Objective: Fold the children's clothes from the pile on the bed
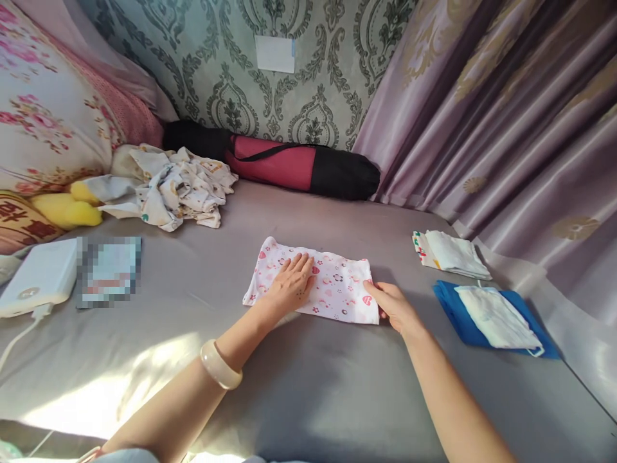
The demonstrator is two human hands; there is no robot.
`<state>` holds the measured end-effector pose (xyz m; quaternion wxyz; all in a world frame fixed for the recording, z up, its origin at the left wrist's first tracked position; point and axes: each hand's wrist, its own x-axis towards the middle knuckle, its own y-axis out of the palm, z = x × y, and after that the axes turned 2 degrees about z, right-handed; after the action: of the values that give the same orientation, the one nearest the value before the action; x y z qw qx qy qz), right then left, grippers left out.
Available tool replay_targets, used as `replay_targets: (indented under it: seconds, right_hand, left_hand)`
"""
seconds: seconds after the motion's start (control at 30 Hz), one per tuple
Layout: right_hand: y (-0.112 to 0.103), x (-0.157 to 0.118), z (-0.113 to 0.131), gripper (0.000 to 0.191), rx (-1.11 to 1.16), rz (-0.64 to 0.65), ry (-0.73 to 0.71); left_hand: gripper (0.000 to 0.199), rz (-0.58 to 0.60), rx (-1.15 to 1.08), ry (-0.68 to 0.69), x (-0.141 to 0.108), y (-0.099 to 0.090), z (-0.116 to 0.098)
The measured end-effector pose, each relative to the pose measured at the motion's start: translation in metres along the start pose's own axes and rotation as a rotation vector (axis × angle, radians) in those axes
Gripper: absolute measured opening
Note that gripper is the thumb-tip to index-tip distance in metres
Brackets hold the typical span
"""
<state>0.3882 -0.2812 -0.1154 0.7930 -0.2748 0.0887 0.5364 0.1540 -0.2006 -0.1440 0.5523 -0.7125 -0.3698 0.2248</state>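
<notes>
A white cloth (337,289) printed with pink and red hearts and flowers lies folded into a long rectangle on the grey sheet. My left hand (292,283), a pale bangle on its wrist, rests flat on the cloth's left half with the fingers stretched out. At the right end, my right hand (393,303) pinches the cloth's edge, thumb on top and fingers mostly hidden beneath.
Crumpled printed clothes (180,186) lie at the back left, beside a yellow plush (72,209). A black-and-red long bag (274,161) lies along the wall. Left is a white power bank (43,276); right are folded white cloths (456,253) and a blue folded cloth (450,312).
</notes>
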Motion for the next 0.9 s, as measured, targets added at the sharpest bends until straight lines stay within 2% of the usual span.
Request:
replay_targets:
  seconds: [0.1, 0.27, 0.5, 0.67, 0.9]
  right_hand:
    - [-0.001, -0.002, 0.003, 0.025, 0.235, 0.075, 0.074]
    - [-0.004, -0.003, 0.011, 0.013, 0.426, 0.175, 0.105]
    - [0.004, -0.014, 0.037, 0.036, 0.437, 0.231, -0.010]
    - [0.024, -0.026, 0.061, 0.051, 0.424, 0.309, -0.128]
    - [0.071, -0.026, 0.088, 0.046, 0.410, 0.404, -0.218]
  left_hand:
    - [0.053, 0.025, -0.001, -0.023, 0.007, 0.000, -0.004]
    - [0.052, -0.016, -0.023, -0.072, 0.014, 0.002, -0.009]
    - [0.051, -0.071, -0.011, -0.069, 0.013, 0.009, -0.007]
    - [0.049, -0.108, 0.036, -0.040, 0.012, 0.009, -0.009]
    - [0.051, -0.052, 0.031, -0.022, 0.012, 0.007, -0.009]
